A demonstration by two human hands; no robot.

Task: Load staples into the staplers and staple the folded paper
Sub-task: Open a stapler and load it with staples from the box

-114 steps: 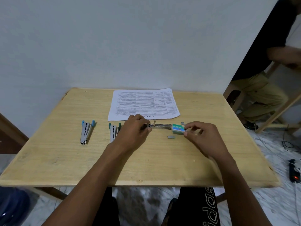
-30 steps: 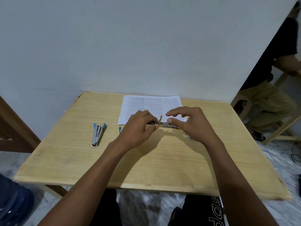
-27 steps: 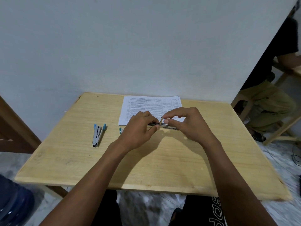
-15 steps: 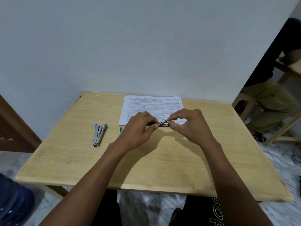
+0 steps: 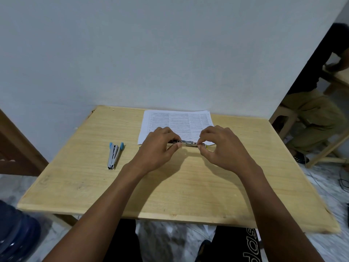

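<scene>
A small metal stapler (image 5: 188,143) lies across the middle of the wooden table (image 5: 170,186), held at both ends. My left hand (image 5: 158,148) pinches its left end and my right hand (image 5: 221,148) pinches its right end. Behind the hands lies a printed sheet of paper (image 5: 177,121). A blue-tipped stapler (image 5: 114,155) rests at the left, apart from both hands. A green stapler and the staple box are hidden behind my hands.
The table's back edge meets a white wall (image 5: 151,53). A person (image 5: 317,110) sits at the right beside wooden furniture. A blue water bottle (image 5: 15,233) stands on the floor at the lower left. Cables (image 5: 341,178) lie on the floor at the right.
My right hand left the staple box and came to the stapler. The raised metal part of the stapler has come down flat between my hands.
</scene>
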